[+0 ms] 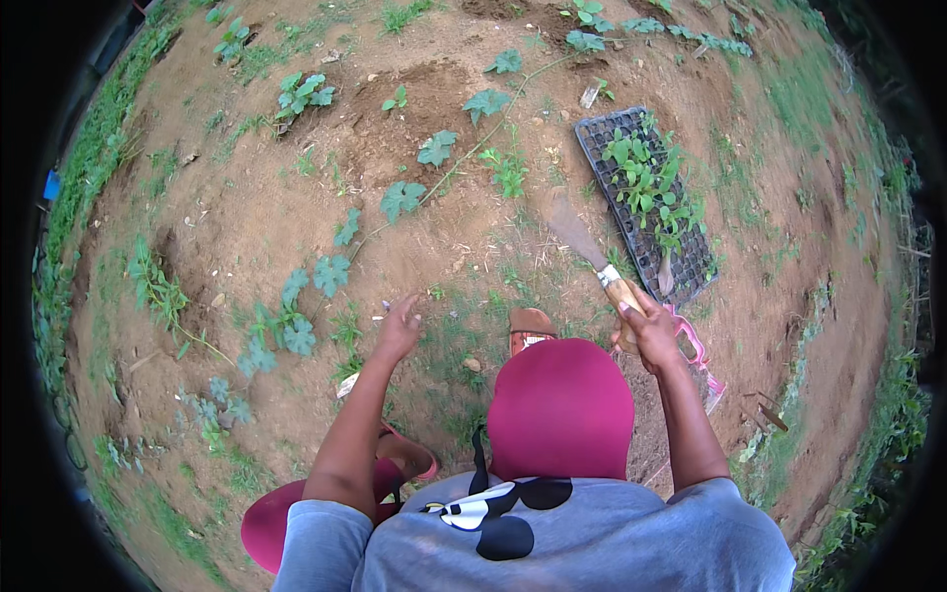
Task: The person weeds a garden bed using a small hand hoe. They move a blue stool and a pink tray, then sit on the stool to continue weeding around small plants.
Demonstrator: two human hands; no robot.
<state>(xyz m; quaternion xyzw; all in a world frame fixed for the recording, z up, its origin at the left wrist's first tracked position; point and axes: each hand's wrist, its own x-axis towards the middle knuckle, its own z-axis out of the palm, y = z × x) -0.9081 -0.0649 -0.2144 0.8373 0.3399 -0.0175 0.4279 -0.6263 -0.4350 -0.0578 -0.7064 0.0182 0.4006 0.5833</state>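
Note:
My right hand (651,329) grips the wooden handle of a trowel-like hand tool (577,229). Its flat metal blade widens toward the tip and points up and left, over the soil; pale wrapping covers the neck. Beside the blade lies a black plastic seedling tray (607,177), with leafy green seedlings (647,181) over part of its many cells. My left hand (400,327) is low over the bare ground, its fingers partly curled and the thumb apart, with nothing visible in it. A trailing vine (473,148) with lobed leaves runs diagonally across the ground ahead of that hand.
A pink plastic handle (689,333) shows beside my right wrist; what it belongs to is partly hidden. Small plants (300,95) stand in patches of loosened soil (414,103). A sandal (531,327) shows beyond my knee (561,407). Grass (96,170) borders the left side.

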